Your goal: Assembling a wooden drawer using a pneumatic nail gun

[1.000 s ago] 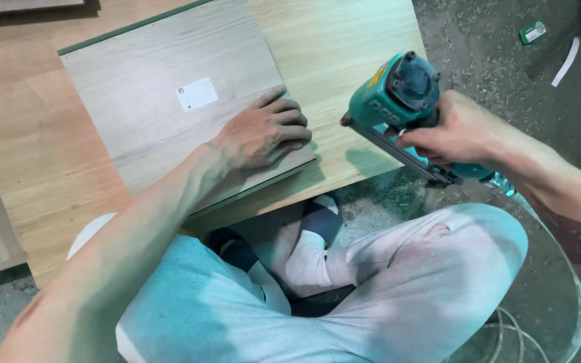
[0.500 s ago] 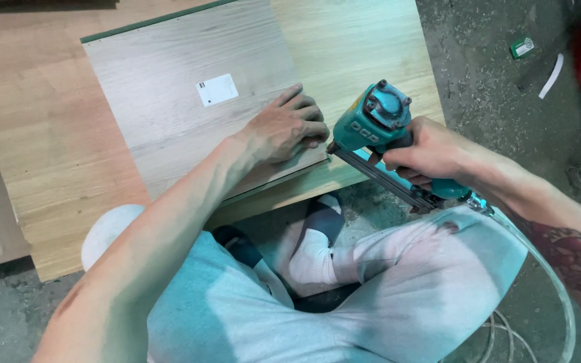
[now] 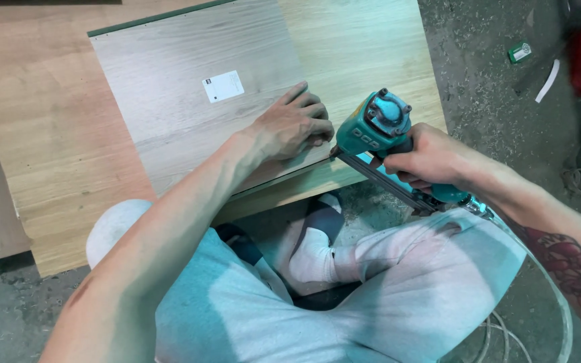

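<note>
The left hand [image 3: 290,128] lay flat with the fingers spread, holding nothing, pressing down on the near corner of a grey wood-grain panel [image 3: 196,101] that rested on a larger, lighter oak board [image 3: 55,154]. The right hand [image 3: 432,161] was wrapped around the handle of a teal nail gun [image 3: 378,134], whose nose touched the panel's edge just beside the left fingertips. That closeness looked like the main risk: if the nose slipped or a nail came out at an angle, it could catch the fingers pressing right next to it. The grey panel could also slide under the push of the tool, since only one palm pinned it, and the nail would then land off the edge. The air hose [image 3: 559,302] trailing behind the right wrist might tug the gun off line. A white label [image 3: 223,86] sat on the panel beyond the left hand. There was no counter; the boards lay low over a dusty concrete floor [image 3: 492,87] scattered with sawdust, with the person seated cross-legged in pale trousers below both hands. Beyond the right hand, a small green object [image 3: 519,52] and a white strip [image 3: 547,81] lay on the floor.
</note>
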